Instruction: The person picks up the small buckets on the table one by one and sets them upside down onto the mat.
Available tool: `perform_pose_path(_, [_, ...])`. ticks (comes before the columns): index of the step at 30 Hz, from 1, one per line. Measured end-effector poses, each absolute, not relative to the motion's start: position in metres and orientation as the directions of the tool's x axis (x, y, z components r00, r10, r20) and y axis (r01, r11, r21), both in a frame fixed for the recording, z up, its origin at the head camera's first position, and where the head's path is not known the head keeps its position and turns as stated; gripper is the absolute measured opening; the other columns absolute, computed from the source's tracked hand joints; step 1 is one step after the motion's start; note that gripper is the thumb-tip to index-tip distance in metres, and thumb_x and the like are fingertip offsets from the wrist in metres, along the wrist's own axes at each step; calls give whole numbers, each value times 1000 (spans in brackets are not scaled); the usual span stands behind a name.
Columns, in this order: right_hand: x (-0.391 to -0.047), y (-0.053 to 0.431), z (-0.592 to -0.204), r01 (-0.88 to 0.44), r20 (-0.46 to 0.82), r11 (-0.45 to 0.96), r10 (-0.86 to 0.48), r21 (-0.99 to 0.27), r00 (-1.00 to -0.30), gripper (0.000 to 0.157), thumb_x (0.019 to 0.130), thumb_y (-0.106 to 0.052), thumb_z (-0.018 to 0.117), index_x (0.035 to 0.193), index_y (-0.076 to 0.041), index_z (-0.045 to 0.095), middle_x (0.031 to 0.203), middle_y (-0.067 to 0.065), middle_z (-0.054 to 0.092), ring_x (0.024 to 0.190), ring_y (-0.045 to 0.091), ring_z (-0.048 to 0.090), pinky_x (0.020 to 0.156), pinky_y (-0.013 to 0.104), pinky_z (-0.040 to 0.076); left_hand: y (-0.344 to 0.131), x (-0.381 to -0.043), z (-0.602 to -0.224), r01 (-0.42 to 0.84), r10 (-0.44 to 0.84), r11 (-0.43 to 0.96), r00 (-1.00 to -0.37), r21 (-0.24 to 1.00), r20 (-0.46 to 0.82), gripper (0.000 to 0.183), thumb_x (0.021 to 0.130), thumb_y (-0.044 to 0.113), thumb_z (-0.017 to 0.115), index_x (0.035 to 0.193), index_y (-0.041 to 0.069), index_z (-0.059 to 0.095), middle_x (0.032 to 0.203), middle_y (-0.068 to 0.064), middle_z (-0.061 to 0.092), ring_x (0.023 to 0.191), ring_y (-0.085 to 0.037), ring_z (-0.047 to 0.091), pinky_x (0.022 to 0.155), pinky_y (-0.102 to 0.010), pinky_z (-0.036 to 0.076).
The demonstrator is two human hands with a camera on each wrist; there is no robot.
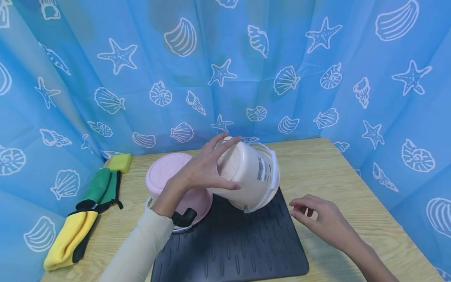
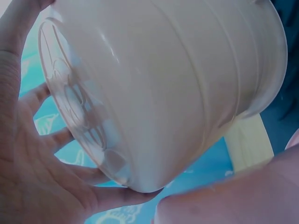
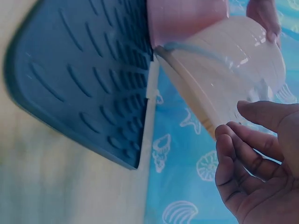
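My left hand (image 1: 201,167) grips a cream plastic bucket (image 1: 251,172) by its base, with fingers and thumb spread round the bottom rim. The bucket is tilted, its mouth facing right and downward, low over the black ribbed mat (image 1: 239,246). Its white handle (image 1: 274,169) and a printed label show on the right side. In the left wrist view the moulded base (image 2: 77,105) faces my palm. My right hand (image 1: 318,219) hovers to the right of the bucket, holding nothing, fingers loosely bent. A pink bucket (image 1: 165,169) stands upside down at the mat's left, partly behind my left arm.
On the left of the wooden table (image 1: 317,164) lie a yellow sponge (image 1: 120,162), a green cloth piece (image 1: 98,184) and a yellow one (image 1: 72,237), both with black parts. A blue curtain (image 1: 218,39) with white shell prints surrounds the table.
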State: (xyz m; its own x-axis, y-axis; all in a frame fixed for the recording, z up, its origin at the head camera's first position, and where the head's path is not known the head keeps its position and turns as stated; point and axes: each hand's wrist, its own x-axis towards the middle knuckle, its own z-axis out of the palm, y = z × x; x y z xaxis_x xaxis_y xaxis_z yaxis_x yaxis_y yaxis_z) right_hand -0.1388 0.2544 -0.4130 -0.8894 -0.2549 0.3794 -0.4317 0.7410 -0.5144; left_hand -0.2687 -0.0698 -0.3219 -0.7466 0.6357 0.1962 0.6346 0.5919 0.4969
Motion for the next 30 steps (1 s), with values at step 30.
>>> perform_pose_path(30, [-108,241,-462,-398,-68,775,-489,-491,-870,34,88,-39,76,111,-14,74,103,-12,59,91,4,56,78,32,55,-57,-274,-322,594,624,679,-777,430,87,107,69,71,74,157,47,19,163,-9,16,140,-43,32,101,-63,40])
